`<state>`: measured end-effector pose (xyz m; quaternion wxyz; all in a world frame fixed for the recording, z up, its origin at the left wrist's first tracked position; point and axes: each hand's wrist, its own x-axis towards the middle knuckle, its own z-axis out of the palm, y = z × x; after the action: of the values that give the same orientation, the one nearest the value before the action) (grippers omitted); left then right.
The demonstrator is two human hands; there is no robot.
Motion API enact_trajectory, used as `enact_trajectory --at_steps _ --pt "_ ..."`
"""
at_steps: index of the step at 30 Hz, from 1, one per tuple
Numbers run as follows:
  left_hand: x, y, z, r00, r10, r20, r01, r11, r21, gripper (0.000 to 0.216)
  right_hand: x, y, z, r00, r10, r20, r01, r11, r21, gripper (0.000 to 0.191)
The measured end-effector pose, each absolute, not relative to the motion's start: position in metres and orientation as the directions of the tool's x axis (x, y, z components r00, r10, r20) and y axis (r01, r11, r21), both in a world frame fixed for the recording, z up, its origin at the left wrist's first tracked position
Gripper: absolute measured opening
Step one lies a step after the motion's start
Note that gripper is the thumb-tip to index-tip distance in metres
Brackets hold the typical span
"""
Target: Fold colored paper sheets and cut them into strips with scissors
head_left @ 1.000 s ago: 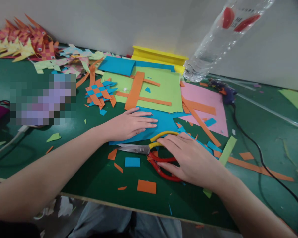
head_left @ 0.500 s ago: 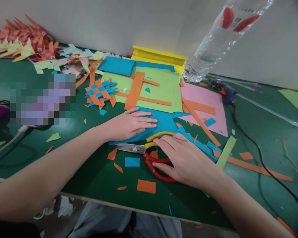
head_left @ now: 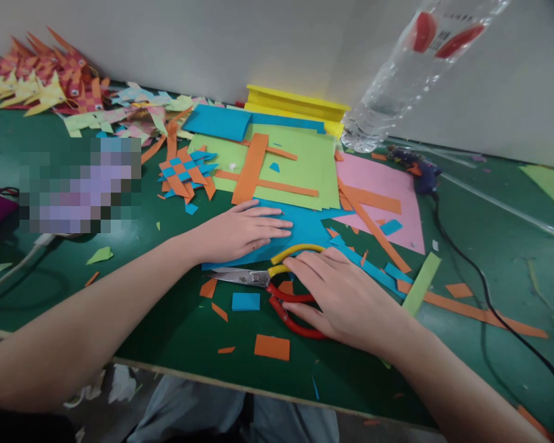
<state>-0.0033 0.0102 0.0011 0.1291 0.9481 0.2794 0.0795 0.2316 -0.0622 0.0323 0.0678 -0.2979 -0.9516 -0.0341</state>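
Observation:
My left hand (head_left: 247, 232) lies flat, fingers stretched out, on a sheet of blue paper (head_left: 305, 224). In my right hand (head_left: 332, 289) are scissors (head_left: 253, 278) with one yellow and one red handle; my fingers wrap the handles. The scissor blades point left along the near edge of the blue sheet, just below my left hand. Close by lie a small blue rectangle (head_left: 246, 301) and an orange rectangle (head_left: 272, 347). Left of the sheets sits a woven orange-and-blue paper piece (head_left: 188, 172).
Behind the blue sheet are green paper (head_left: 300, 163) with orange strips and pink paper (head_left: 410, 215). A plastic bottle (head_left: 388, 86) stands at the back right, near a glue gun (head_left: 418, 169) with a black cord. Woven paper fish (head_left: 50, 77) are piled far left.
The scissors have shifted very slightly left. Both hands and the blue sheet stay almost in the same place.

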Motion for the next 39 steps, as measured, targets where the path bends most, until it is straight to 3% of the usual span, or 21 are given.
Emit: enact_trajectory --at_steps 13,29,39 --pt "-0.003 0.010 0.000 0.822 0.563 0.086 0.518 -0.802 0.299 0.041 0.231 -0.060 0.032 -0.814 0.574 0.089 0.579 0.815 0.036 0.046" --pt "-0.003 0.010 0.002 0.822 0.566 0.064 0.517 -0.789 0.331 0.041 0.227 -0.063 0.031 -0.816 0.573 0.082 0.569 0.820 -0.063 0.044" --pt "-0.010 0.013 0.001 0.826 0.530 0.193 0.486 -0.842 0.233 0.039 0.256 -0.050 0.035 -0.773 0.630 0.077 0.589 0.757 -0.283 0.035"
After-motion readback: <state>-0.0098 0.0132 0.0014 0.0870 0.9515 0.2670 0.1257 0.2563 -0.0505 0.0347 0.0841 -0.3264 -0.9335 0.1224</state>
